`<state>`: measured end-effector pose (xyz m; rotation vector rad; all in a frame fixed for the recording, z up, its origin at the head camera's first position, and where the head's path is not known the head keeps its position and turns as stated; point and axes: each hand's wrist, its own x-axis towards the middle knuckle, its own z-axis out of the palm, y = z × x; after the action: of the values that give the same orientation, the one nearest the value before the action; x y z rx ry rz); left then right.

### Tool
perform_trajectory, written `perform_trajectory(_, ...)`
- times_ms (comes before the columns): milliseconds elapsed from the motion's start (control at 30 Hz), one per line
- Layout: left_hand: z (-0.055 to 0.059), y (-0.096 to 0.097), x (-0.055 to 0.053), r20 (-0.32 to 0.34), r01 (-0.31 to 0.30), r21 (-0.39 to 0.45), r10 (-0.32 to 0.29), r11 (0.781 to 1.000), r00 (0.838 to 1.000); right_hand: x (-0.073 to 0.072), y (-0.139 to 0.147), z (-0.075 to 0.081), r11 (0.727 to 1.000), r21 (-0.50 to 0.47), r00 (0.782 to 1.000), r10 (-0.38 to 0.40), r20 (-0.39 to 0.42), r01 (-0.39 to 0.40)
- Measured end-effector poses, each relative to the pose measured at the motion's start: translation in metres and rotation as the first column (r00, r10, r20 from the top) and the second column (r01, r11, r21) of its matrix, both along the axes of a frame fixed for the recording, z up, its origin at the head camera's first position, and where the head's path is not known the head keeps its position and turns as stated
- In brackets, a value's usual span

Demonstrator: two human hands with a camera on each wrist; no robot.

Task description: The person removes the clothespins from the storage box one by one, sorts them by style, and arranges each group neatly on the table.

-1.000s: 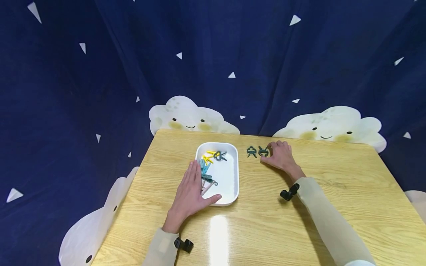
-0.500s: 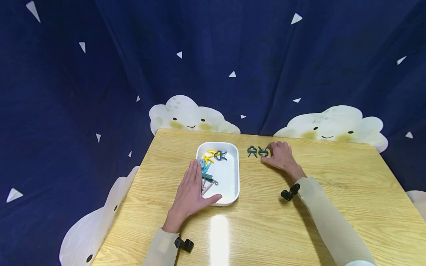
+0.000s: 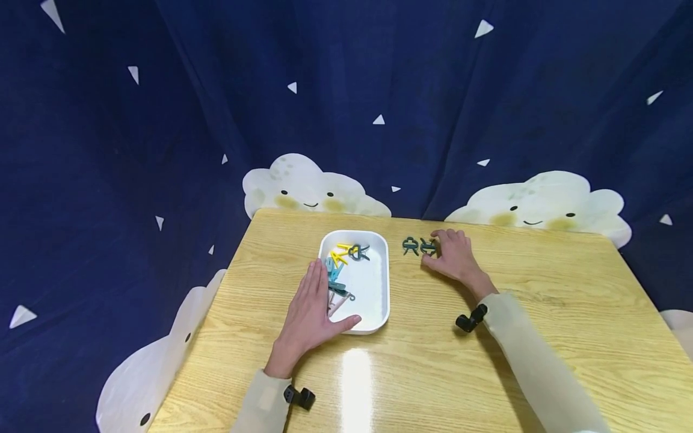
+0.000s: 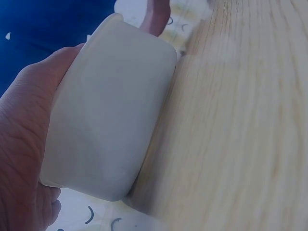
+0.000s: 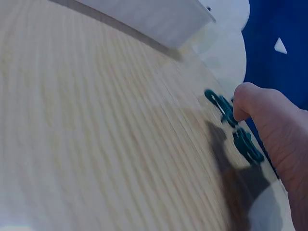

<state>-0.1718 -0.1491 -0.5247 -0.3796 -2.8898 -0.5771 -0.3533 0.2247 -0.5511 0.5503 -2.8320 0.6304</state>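
Observation:
My left hand (image 3: 305, 313) lies against the near left corner of a white plastic tray (image 3: 382, 282), its fingers straight along the left rim and its thumb over the near rim. In the left wrist view that hand (image 4: 24, 130) borders the tray's outer wall (image 4: 110, 106). Right of the tray, two dark green clips lie side by side. My right hand (image 3: 457, 255) pinches the right clip (image 3: 428, 247) between thumb and index finger, down on the table. The left clip (image 3: 410, 246) lies free. In the right wrist view the thumb (image 5: 255, 103) partly hides the clips.
Inside the tray sit yellow clothespins (image 3: 338, 258), another dark green clip (image 3: 358, 252), light blue clothespins (image 3: 335, 273), a teal clip (image 3: 338, 287) and a pale pink piece (image 3: 338, 304). A dark blue curtain (image 3: 346, 90) with cloud prints hangs behind the wooden table (image 3: 422, 373).
My right hand has shifted very slightly left, staying at the right clip. My left hand stays at the tray, and the clips lie practically where they were.

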Motion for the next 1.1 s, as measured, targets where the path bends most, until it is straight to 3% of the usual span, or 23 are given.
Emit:
perform_trajectory(367, -0.002, 0.001, -0.001, 0.01, -0.002, 0.003, 0.002, 1.0, 1.0, 0.027, -0.056, 0.019, 0.978, -0.164, 0.981, 0.099, -0.167, -0.126)
perform_trajectory(567, -0.003, 0.001, -0.001, 0.01, -0.002, 0.002, 0.002, 1.0, 1.0, 0.04, -0.098, 0.034, 0.972, -0.187, 0.976, 0.108, -0.191, -0.144)
perform_trajectory(733, -0.003, 0.001, -0.001, 0.003, 0.006, 0.005, -0.006, 1.0, 1.0, 0.046, -0.138, 0.043, 0.976, -0.116, 0.975, 0.17, -0.143, -0.187)
perform_trajectory(900, -0.003, 0.0, -0.002, -0.026, 0.011, 0.009, -0.011, 1.0, 1.0, 0.044, -0.168, 0.043, 0.959, 0.078, 0.958, 0.277, -0.075, -0.272)
perform_trajectory(1100, -0.003, -0.001, -0.001, -0.034, 0.015, 0.007, -0.015, 1.0, 0.999, 0.045, -0.181, 0.039, 0.943, 0.249, 0.97, 0.239, -0.05, -0.219)
